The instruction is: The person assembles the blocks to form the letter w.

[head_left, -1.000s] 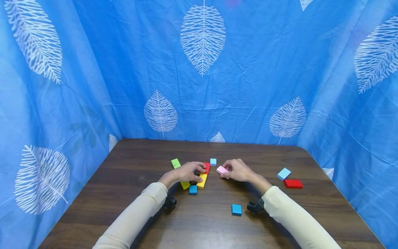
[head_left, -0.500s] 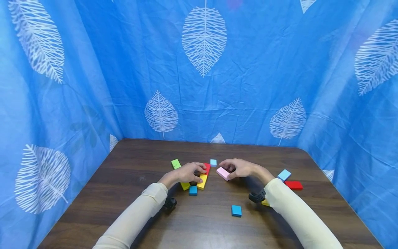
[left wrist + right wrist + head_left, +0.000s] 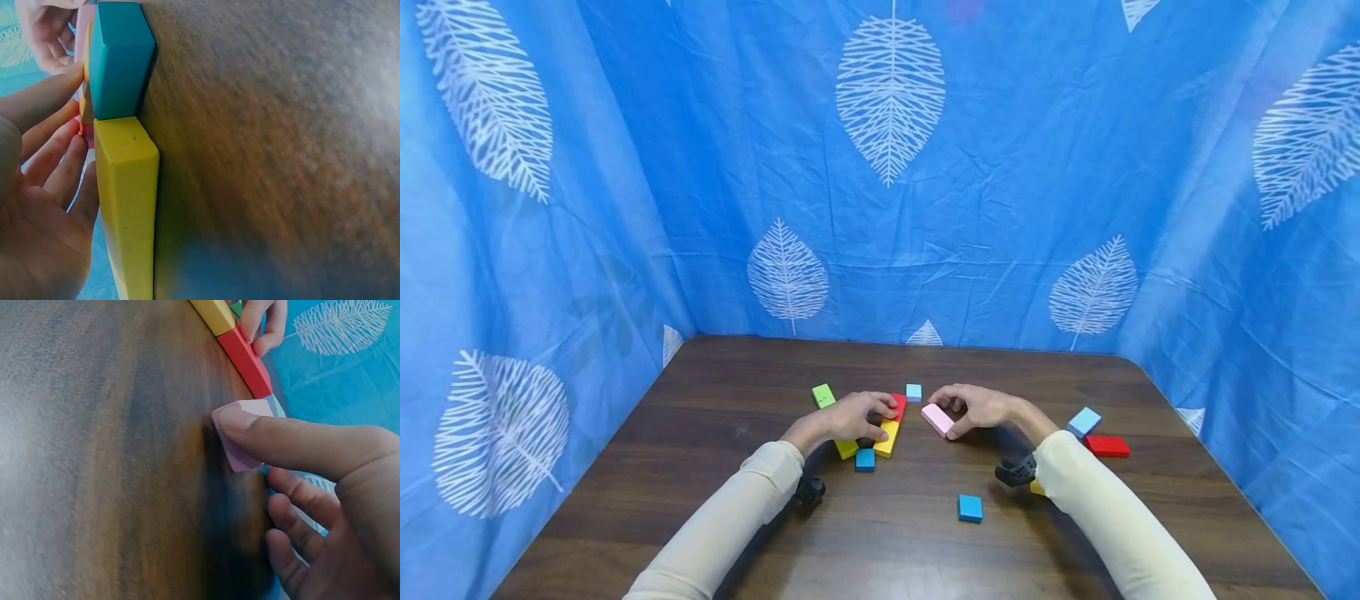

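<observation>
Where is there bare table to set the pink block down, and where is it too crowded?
Bare wood lies along the far edge of the table behind the small blue square, and on the left beyond the green block. It is crowded between the left hand on the yellow block and the right hand pinching the pink block.

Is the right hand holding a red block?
No, the right hand pinches a pink block; the lone red block lies untouched by the right sleeve.

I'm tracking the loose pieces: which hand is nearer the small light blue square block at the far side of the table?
Left, narrowly. The light blue square block sits just beyond the left hand; the right hand, holding the pink block, is slightly farther away.
</observation>
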Tool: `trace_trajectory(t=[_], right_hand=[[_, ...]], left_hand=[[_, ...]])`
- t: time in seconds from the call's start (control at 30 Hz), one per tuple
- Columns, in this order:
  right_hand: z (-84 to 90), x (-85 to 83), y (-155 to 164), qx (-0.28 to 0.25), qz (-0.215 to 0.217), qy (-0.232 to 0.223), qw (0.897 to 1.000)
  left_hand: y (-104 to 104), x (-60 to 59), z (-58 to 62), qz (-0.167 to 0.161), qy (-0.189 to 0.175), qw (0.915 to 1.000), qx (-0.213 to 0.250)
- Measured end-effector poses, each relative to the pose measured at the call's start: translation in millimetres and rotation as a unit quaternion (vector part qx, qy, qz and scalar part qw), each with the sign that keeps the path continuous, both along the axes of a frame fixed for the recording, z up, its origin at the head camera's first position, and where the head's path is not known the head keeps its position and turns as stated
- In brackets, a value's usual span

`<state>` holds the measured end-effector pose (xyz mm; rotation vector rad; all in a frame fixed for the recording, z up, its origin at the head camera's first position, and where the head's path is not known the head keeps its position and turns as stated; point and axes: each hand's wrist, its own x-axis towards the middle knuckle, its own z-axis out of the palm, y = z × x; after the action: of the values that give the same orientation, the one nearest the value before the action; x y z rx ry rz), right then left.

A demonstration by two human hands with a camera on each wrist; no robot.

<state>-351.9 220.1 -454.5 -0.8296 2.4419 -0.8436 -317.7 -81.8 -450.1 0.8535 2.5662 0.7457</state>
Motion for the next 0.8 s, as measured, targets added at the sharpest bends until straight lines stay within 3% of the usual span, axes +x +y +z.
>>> trace_trajectory(t=[0.37, 0.8], right_hand=[[-7.1, 0.6, -7.3, -0.024, -0.037, 0.048, 0.998], [-11.1, 3.8, -17.1, -0.016, -0.075, 0.094, 0.993]], left_hand=[[-1.2, -1.0, -1.3, 0.003, -0.002, 1.0, -0.001], [-2.5, -2.6, -2.6, -0.002, 0.001, 1.0, 0.0]])
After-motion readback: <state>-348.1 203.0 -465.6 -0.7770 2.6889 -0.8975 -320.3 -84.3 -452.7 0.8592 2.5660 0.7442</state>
